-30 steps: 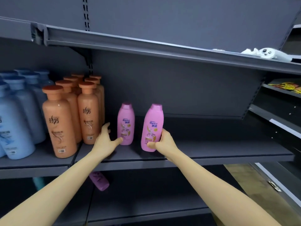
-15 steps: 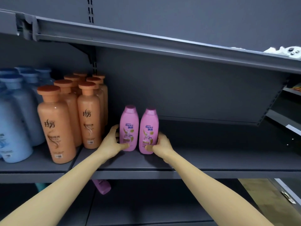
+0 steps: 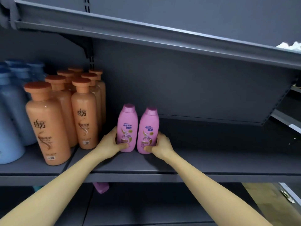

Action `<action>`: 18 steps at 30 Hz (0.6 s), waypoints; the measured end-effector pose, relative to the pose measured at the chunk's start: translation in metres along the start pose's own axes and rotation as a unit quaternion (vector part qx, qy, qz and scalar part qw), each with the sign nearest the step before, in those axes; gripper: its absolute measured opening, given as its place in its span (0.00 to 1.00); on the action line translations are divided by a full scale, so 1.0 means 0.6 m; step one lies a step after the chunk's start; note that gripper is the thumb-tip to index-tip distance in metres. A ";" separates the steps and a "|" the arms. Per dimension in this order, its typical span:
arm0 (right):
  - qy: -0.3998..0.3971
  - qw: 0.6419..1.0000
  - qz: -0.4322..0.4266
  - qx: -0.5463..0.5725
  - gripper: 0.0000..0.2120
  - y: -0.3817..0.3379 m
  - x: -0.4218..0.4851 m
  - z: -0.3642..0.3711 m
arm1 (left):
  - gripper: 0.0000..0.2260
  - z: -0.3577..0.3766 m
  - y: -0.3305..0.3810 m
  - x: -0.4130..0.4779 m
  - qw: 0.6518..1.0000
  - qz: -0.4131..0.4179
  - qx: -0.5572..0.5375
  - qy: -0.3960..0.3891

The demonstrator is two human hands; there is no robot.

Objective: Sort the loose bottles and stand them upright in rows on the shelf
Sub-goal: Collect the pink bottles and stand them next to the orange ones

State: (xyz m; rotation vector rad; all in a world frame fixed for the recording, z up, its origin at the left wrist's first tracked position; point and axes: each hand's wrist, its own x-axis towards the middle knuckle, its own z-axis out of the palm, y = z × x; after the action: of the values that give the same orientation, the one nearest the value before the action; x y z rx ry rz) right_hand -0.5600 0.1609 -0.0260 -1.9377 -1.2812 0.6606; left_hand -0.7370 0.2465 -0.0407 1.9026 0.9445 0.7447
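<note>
Left hand and right hand each grip a bottle low down, thumbs across the front. Grey shelf carries big blue bottles far left, then orange shampoo bottles in rows. Next come the gripped pair, left pink Rejoice bottle and right pink Rejoice bottle, upright and nearly touching (labels facing out). A purple bottle peeks out below the shelf edge.

A shop aisle: grey metal shelves on slotted uprights, stocked with rows of identical orange shampoo bottles and blue bottles, labels facing outward.
</note>
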 end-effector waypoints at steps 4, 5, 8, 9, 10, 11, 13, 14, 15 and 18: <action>-0.003 1.000 -0.001 0.000 0.23 -0.001 0.000 0.003 | 0.31 0.002 0.001 0.001 1.000 0.002 0.014 -0.005; -0.003 1.000 -0.001 0.001 0.23 -0.001 0.000 0.004 | 0.31 0.002 0.000 0.002 1.000 0.001 0.014 -0.002; -0.002 1.000 -0.004 0.001 0.23 -0.003 0.000 0.006 | 0.31 0.004 -0.002 0.002 1.000 0.000 0.014 0.007; -0.002 1.000 -0.004 0.001 0.23 -0.004 0.000 0.007 | 0.31 0.004 -0.003 0.002 1.000 -0.002 0.015 0.008; -0.001 1.000 -0.004 0.001 0.23 -0.004 -0.001 0.006 | 0.31 0.004 -0.003 0.002 1.000 -0.002 0.015 0.007; 0.000 1.000 -0.004 0.000 0.23 -0.004 -0.001 0.006 | 0.32 0.004 -0.003 0.002 1.000 -0.003 0.015 0.006; 0.002 1.000 -0.005 -0.001 0.23 -0.004 -0.001 0.006 | 0.32 0.004 -0.002 0.002 1.000 -0.006 0.017 0.004; 0.001 1.000 -0.005 -0.001 0.23 -0.004 -0.002 0.006 | 0.32 0.003 -0.002 0.002 1.000 -0.008 0.019 0.003; 0.000 1.000 -0.005 -0.001 0.23 -0.005 -0.003 0.006 | 0.32 0.004 -0.002 0.002 1.000 -0.009 0.021 0.002; -0.003 1.000 -0.004 -0.004 0.23 -0.007 -0.006 0.004 | 0.30 0.004 0.000 0.001 1.000 -0.013 0.024 0.003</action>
State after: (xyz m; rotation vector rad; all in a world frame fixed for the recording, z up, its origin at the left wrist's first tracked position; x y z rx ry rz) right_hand -0.5656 0.1595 -0.0241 -1.9366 -1.2961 0.6593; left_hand -0.7345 0.2461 -0.0417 1.9274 0.9976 0.7172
